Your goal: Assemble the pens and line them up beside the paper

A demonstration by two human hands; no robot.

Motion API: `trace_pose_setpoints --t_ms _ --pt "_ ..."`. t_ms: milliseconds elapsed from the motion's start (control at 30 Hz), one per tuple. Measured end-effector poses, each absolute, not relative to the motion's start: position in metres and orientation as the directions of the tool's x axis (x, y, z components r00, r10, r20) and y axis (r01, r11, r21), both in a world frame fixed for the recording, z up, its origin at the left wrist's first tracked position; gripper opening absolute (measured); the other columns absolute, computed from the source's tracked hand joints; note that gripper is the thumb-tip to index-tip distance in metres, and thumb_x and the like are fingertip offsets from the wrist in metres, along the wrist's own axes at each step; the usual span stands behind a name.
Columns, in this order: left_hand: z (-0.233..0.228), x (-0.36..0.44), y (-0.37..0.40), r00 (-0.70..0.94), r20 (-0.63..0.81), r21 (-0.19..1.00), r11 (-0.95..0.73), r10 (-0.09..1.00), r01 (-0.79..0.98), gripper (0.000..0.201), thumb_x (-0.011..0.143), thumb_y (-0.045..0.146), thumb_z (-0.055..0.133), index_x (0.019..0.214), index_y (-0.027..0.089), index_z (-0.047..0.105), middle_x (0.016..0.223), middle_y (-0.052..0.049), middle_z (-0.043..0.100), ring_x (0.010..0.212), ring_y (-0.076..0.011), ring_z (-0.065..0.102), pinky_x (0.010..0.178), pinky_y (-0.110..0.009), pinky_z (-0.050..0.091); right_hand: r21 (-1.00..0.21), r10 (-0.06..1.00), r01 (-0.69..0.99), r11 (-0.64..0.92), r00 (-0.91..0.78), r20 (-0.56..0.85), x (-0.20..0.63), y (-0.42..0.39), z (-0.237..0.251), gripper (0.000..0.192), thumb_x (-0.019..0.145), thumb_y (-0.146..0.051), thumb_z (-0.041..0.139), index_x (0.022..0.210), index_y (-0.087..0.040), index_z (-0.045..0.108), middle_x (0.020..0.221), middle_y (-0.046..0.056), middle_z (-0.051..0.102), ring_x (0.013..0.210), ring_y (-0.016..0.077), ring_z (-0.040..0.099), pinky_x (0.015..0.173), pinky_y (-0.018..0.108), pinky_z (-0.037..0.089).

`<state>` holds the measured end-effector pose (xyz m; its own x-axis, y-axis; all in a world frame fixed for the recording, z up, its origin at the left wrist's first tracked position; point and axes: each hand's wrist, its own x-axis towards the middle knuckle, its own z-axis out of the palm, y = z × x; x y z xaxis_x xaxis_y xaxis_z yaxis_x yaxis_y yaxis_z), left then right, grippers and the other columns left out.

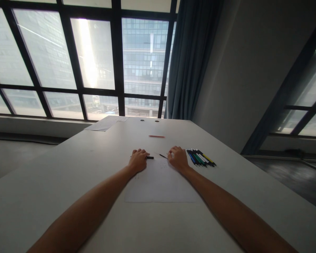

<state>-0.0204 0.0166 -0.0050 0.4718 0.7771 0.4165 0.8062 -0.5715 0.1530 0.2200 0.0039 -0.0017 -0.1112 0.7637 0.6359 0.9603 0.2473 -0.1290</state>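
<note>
— What did the left side of the frame show?

— Loose papers lay at the far left edge of the surface, well apart from the hands. Nearer the centre, the left hand rested with fingers curled shut around a black pen piece, whose tip stuck out to the right.

— And any risk there?

— I judged the short piece could slip out and roll, since only its end was covered.

— The middle?

— A white sheet lay under both wrists; an orange pen lay beyond it. The sheet might have slid if either forearm dragged.

— The right?

— The right hand was closed, pinching a thin dark refill that pointed left. Thin as it looked, it might have bent or marked the sheet. Just beside that hand lay a row of pens; a nudge could have scattered them.
</note>
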Motion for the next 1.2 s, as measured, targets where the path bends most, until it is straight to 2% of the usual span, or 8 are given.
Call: trace_pose_setpoints --t_ms 133,267,333,500,600,733,967,1200 --pt "-0.006 -0.021 0.019 0.421 0.459 0.225 -0.561 0.782 0.797 0.041 0.083 0.010 0.045 0.114 0.024 0.068 0.112 -0.007 0.067 0.108 -0.0242 0.057 0.097 -0.043 0.037 -0.237 0.742 0.941 0.241 -0.021 0.670 0.224 0.008 -0.003 0.018 0.089 -0.021 0.048 0.082 -0.017 0.064 0.091 0.006 0.066 0.091 0.0210 0.055 0.080 0.033 0.032" --pt "-0.005 -0.022 0.021 0.181 0.526 0.422 -0.439 0.831 0.793 0.042 0.087 0.008 0.037 0.116 0.021 0.064 0.110 -0.005 0.069 0.107 -0.0215 0.058 0.095 -0.039 0.040 -0.392 0.723 0.886 0.248 0.101 0.684 0.229 0.011 -0.004 0.021 0.090 -0.020 0.044 0.092 -0.017 0.064 0.097 0.005 0.066 0.089 0.0192 0.057 0.082 0.032 0.035" --pt "-0.003 -0.021 0.021 0.107 0.514 0.483 -0.391 0.851 0.783 0.041 0.088 0.009 0.035 0.115 0.020 0.063 0.109 -0.005 0.069 0.107 -0.0214 0.058 0.095 -0.039 0.040 -0.392 0.732 0.882 0.263 0.082 0.676 0.230 0.011 -0.004 0.020 0.090 -0.021 0.046 0.095 -0.016 0.064 0.097 0.005 0.066 0.089 0.0189 0.057 0.083 0.032 0.035" --pt "-0.001 -0.018 0.015 0.251 0.508 0.366 -0.470 0.824 0.803 0.029 0.093 0.027 0.044 0.110 0.022 0.066 0.112 -0.006 0.068 0.108 -0.0241 0.057 0.097 -0.042 0.039 -0.169 0.762 0.919 0.357 -0.181 0.622 0.219 0.005 -0.005 0.013 0.087 -0.024 0.059 0.085 -0.018 0.070 0.099 0.005 0.066 0.098 0.0204 0.055 0.086 0.034 0.033" --pt "-0.002 -0.017 0.013 0.389 0.466 0.266 -0.545 0.795 0.795 0.023 0.088 0.036 0.057 0.102 0.024 0.070 0.110 -0.006 0.067 0.110 -0.0269 0.055 0.097 -0.044 0.039 -0.103 0.795 0.934 0.343 -0.231 0.561 0.213 0.002 -0.005 0.011 0.085 -0.024 0.063 0.080 -0.020 0.072 0.100 0.006 0.066 0.098 0.0217 0.053 0.083 0.035 0.032" --pt "-0.004 -0.017 0.015 0.411 0.432 0.271 -0.550 0.803 0.790 0.017 0.089 0.025 0.054 0.096 0.024 0.070 0.108 -0.005 0.067 0.108 -0.0253 0.056 0.096 -0.043 0.039 -0.108 0.820 0.944 0.312 -0.211 0.532 0.211 0.003 -0.004 0.012 0.086 -0.019 0.061 0.077 -0.019 0.070 0.095 0.007 0.067 0.095 0.0222 0.053 0.080 0.034 0.031" --pt "-0.003 -0.016 0.019 0.229 0.490 0.409 -0.453 0.841 0.792 0.023 0.093 0.011 0.041 0.107 0.020 0.058 0.105 -0.008 0.068 0.101 -0.0226 0.061 0.090 -0.039 0.044 -0.185 0.752 0.918 0.350 -0.158 0.640 0.217 0.003 0.000 0.014 0.091 -0.014 0.048 0.087 -0.017 0.061 0.084 0.005 0.066 0.083 0.0196 0.055 0.080 0.032 0.029" --pt "-0.005 -0.016 0.020 0.237 0.495 0.440 -0.476 0.836 0.762 0.024 0.091 0.007 0.041 0.104 0.020 0.056 0.105 -0.008 0.067 0.100 -0.0217 0.061 0.088 -0.037 0.046 -0.209 0.723 0.894 0.396 -0.164 0.671 0.215 0.003 -0.001 0.014 0.090 -0.014 0.048 0.086 -0.018 0.060 0.085 0.004 0.066 0.084 0.0195 0.055 0.081 0.032 0.030"
